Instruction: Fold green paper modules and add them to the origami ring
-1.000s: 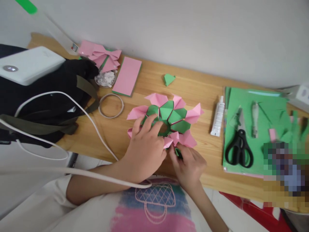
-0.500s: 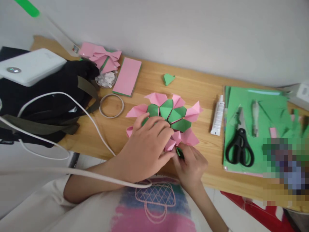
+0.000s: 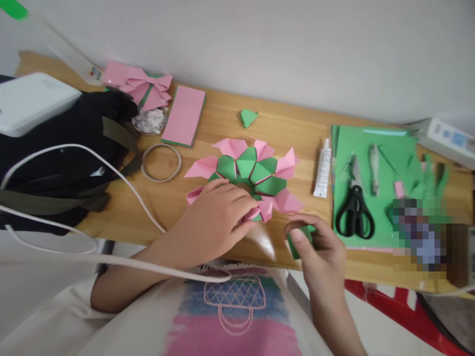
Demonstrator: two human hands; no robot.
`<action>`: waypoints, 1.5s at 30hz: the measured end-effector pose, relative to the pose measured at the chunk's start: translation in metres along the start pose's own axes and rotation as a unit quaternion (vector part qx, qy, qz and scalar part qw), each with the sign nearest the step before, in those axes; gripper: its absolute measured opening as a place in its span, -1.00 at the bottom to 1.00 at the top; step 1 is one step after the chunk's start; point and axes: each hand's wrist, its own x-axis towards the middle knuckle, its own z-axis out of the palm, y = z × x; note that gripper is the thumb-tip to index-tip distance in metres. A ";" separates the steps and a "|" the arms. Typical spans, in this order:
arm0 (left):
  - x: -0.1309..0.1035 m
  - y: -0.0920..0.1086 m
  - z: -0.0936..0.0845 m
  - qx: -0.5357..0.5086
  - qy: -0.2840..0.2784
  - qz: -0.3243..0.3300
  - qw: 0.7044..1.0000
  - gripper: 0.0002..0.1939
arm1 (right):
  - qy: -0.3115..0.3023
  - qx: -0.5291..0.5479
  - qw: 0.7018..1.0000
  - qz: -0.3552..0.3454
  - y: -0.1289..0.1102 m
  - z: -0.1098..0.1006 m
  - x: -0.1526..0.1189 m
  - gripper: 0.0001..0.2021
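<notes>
A folded paper flower [image 3: 247, 163] with green inner pieces and pink outer petals lies on the wooden table. My left hand [image 3: 218, 222] rests over its lower left part, fingers curved, thumb and fingertips closed on a pink petal at the near side. To the right of the flower, my right hand [image 3: 321, 244] is raised off it and pinches a green folded paper piece [image 3: 299, 241] between thumb and fingers. A small green folded piece [image 3: 248, 117] sits behind the flower.
A glue tube [image 3: 322, 169], black scissors [image 3: 355, 212] and green sheets [image 3: 384, 222] lie right. At left are a pink paper stack [image 3: 184, 116], a tape ring [image 3: 162, 180], a bowl of scraps [image 3: 149, 120], a black bag [image 3: 63, 128] and a white cable [image 3: 129, 185].
My right hand has moved right, away from the flower, with the green piece in it. My left hand stays on the flower. The view has shifted slightly.
</notes>
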 end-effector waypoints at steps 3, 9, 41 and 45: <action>0.000 -0.003 0.001 -0.005 0.004 0.003 1.000 -0.95 | -0.054 0.207 0.961 0.173 -0.005 -0.010 0.000 -0.64; 0.001 -0.005 0.001 0.011 -0.001 0.012 1.000 -0.85 | -0.117 0.363 0.869 0.314 -0.012 -0.016 -0.001 -0.70; -0.003 -0.009 0.003 -0.054 0.023 0.047 0.997 -0.89 | 0.093 -0.045 0.995 0.003 -0.040 0.022 0.006 -0.76; -0.003 -0.009 0.003 -0.051 0.029 0.065 0.996 -0.93 | 0.109 -0.029 0.993 0.035 -0.039 0.022 0.001 -0.80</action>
